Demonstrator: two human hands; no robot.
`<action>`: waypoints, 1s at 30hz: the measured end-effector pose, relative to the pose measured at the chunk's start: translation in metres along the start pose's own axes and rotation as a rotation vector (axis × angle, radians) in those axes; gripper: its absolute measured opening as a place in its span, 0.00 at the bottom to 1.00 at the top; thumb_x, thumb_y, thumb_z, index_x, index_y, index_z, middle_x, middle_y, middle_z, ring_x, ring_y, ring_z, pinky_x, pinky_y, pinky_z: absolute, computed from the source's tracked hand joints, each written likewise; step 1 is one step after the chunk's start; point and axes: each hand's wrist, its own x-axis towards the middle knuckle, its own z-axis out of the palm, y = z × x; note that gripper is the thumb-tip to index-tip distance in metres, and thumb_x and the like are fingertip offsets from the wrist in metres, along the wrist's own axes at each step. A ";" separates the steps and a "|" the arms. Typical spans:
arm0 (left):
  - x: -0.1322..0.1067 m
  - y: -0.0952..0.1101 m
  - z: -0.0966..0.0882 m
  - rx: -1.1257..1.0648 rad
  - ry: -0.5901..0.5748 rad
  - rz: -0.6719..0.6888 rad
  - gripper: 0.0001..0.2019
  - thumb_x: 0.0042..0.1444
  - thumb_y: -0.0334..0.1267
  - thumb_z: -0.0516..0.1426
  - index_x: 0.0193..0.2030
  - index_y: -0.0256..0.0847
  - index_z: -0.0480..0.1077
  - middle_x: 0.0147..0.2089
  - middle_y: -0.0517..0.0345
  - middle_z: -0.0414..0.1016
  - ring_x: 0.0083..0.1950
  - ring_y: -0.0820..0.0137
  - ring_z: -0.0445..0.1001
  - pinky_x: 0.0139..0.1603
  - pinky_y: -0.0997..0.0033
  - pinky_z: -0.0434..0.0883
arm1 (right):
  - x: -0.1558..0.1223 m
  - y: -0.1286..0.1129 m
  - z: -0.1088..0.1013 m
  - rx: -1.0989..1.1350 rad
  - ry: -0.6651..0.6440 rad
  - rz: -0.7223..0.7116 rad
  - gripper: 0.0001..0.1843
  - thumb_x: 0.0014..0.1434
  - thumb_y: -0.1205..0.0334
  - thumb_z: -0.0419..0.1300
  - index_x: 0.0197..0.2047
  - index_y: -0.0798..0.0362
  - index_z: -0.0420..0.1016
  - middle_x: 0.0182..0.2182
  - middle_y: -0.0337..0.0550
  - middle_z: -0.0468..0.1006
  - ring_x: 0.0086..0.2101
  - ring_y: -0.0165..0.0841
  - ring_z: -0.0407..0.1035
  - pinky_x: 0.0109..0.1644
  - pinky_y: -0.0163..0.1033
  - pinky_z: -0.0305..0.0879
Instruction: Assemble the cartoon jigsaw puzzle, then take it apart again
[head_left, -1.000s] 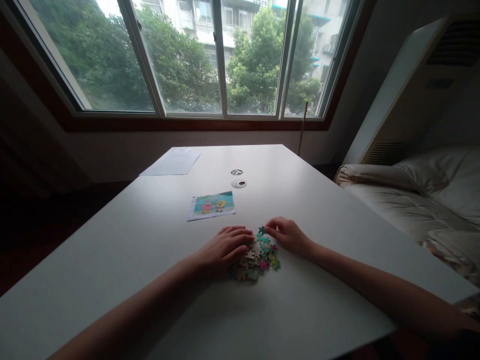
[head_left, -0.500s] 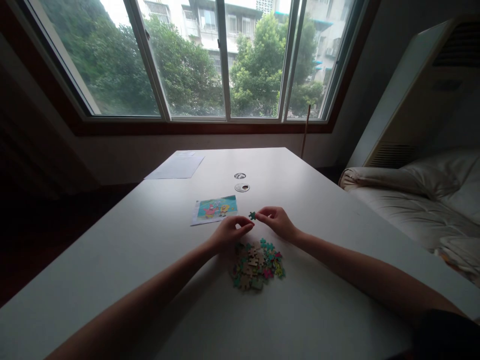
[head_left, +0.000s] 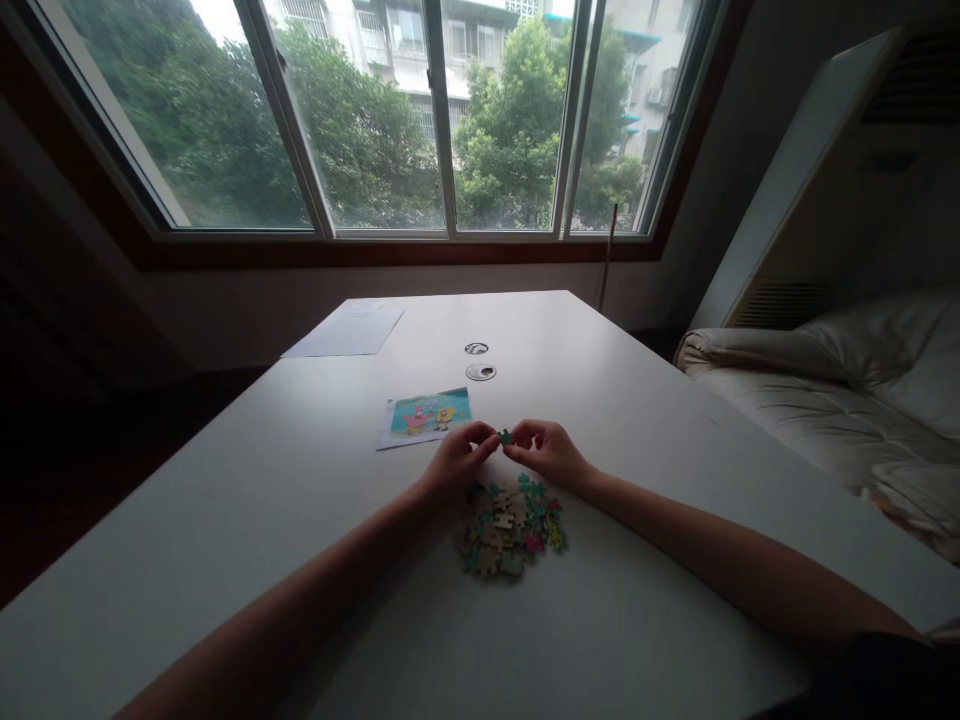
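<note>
A small green jigsaw puzzle piece (head_left: 505, 437) is held up between my two hands, just beyond a heap of puzzle pieces. My left hand (head_left: 459, 455) pinches its left side with thumb and forefinger. From the right, the fingertips of my right hand (head_left: 551, 452) close on the same piece. The heap of puzzle pieces (head_left: 510, 530) lies on the white table, some showing plain brown backs, others green, pink and yellow. Behind my left hand, partly covered by it, lies a picture card (head_left: 427, 415) with colourful cartoon figures.
White paper sheets (head_left: 349, 330) lie at the table's far left. Two round fittings (head_left: 481, 372) are set in the white tabletop (head_left: 637, 420) beyond my hands. A pale padded seat (head_left: 795, 390) stands to the right, and a window spans the back.
My left hand has closed its pinch onto the green puzzle piece, which only my right hand held before. The two hands have come together. The view has shifted slightly.
</note>
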 end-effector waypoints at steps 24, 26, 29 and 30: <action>-0.016 0.014 -0.010 0.487 0.144 0.063 0.10 0.62 0.41 0.54 0.45 0.37 0.69 0.46 0.53 0.71 0.45 0.66 0.71 0.47 0.58 0.70 | 0.001 0.010 -0.029 -0.350 0.275 -0.328 0.09 0.59 0.58 0.58 0.34 0.50 0.77 0.28 0.43 0.75 0.29 0.31 0.67 0.40 0.40 0.64; -0.018 0.017 -0.013 0.613 0.183 0.048 0.09 0.61 0.38 0.54 0.44 0.37 0.70 0.47 0.52 0.71 0.50 0.63 0.69 0.53 0.52 0.66 | 0.003 0.012 -0.033 -0.335 0.334 -0.312 0.09 0.59 0.57 0.58 0.34 0.51 0.77 0.27 0.42 0.74 0.27 0.30 0.65 0.38 0.39 0.64; -0.020 0.021 -0.013 0.768 0.216 0.010 0.10 0.59 0.34 0.53 0.46 0.36 0.71 0.50 0.46 0.71 0.55 0.55 0.65 0.57 0.48 0.60 | 0.004 0.014 -0.035 -0.322 0.360 -0.305 0.09 0.59 0.57 0.58 0.34 0.52 0.77 0.27 0.42 0.73 0.27 0.30 0.65 0.37 0.39 0.64; -0.021 0.022 -0.012 0.809 0.222 -0.004 0.12 0.58 0.34 0.53 0.47 0.35 0.70 0.51 0.44 0.70 0.56 0.53 0.64 0.58 0.48 0.59 | 0.004 0.015 -0.035 -0.314 0.356 -0.303 0.09 0.59 0.57 0.58 0.34 0.51 0.77 0.28 0.42 0.73 0.27 0.30 0.65 0.37 0.39 0.64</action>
